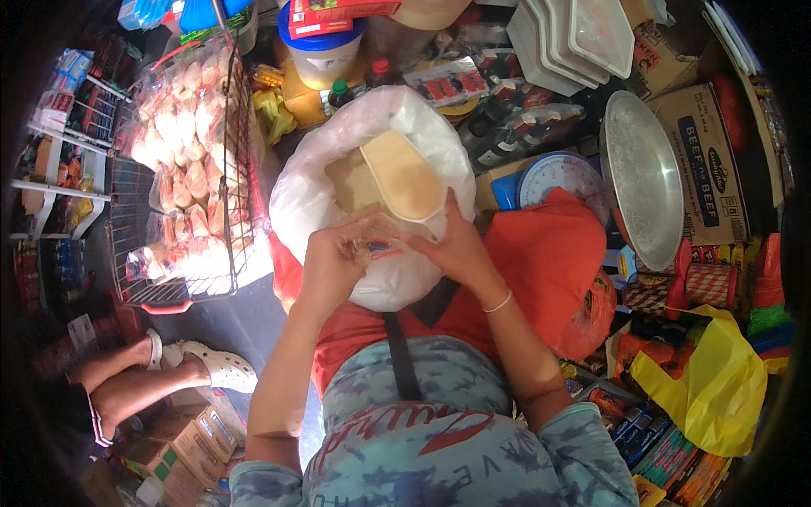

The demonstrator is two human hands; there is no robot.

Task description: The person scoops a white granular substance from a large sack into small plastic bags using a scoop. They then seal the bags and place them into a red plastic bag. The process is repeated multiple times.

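A large white plastic sack [374, 288] stands between my knees, its rim rolled down around a pale tan powder or fine grain [351, 184]. Over its opening, a scoop-shaped container [405, 174] holds more of the same tan stuff. My right hand [453, 237] grips the near right side of that container, with a band on the wrist. My left hand [351, 244] is at the near left of it, fingers bent around what looks like clear plastic film [383, 231]. The film partly hides the fingertips, and whether the left fingers pinch it is hard to tell.
Left stands a wire basket [234, 190] of bagged goods. A dial scale [557, 180] and metal pan [643, 180] are on the right. Beyond the sack are a blue-lidded tub [323, 54], bottles [340, 92] and stacked white trays [570, 44]. Another person's legs [152, 386] show at lower left.
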